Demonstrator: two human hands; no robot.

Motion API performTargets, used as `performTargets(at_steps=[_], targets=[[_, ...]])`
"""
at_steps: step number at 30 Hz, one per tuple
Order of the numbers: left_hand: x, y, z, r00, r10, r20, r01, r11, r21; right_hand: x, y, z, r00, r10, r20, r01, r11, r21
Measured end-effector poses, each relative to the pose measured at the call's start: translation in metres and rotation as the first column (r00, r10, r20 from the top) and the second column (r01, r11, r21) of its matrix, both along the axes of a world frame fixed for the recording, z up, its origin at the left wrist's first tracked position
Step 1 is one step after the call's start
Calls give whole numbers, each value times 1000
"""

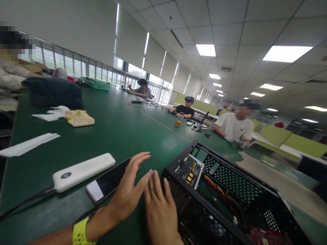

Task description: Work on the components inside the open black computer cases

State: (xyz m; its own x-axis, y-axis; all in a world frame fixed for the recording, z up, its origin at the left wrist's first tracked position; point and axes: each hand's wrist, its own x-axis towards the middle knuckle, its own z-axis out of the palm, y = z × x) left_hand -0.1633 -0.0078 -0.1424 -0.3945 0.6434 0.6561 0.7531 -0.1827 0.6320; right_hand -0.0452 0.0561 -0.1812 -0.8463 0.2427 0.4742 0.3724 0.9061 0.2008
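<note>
My left hand [131,190], with a yellow-green band at the wrist, is stretched out over the table beside a smartphone [109,183]. Its thumb meets, or nearly meets, the fingertips of my right hand [161,207]. That hand lies flat, fingers straight and together, beside an open black computer case [176,200]; whether it touches the case I cannot tell. Inside the case are a power supply [190,170] with a yellow-marked label, red and yellow wires [217,187] and a red circuit board [270,236]. Neither hand holds anything.
A long white device [84,172] with a round button and black cable lies left of the phone. Farther off are paper [30,144], a package [79,118], a dark bag [53,92], a green tray [95,84] and a cup [178,120]. Several people sit around the green table [122,126].
</note>
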Motion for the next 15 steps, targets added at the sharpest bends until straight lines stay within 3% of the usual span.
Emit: performTargets(at_steps=[5,9,11,13,15], targets=[[26,13,-3,996,6,-89,4,993,115,7,12,-6,982,112,153,-133,982,133],[32,19,-15,966,8,-257,40,983,181,43,40,-9,974,197,109,-222,927,304],[29,21,-23,944,-11,-329,78,979,190,84,72,-14,975,209,78,-223,894,389],[26,22,-29,933,-48,-356,112,981,161,145,111,-17,983,166,78,-184,884,429],[25,22,-31,923,-98,-371,151,982,116,213,146,-12,992,-5,125,-49,906,421]])
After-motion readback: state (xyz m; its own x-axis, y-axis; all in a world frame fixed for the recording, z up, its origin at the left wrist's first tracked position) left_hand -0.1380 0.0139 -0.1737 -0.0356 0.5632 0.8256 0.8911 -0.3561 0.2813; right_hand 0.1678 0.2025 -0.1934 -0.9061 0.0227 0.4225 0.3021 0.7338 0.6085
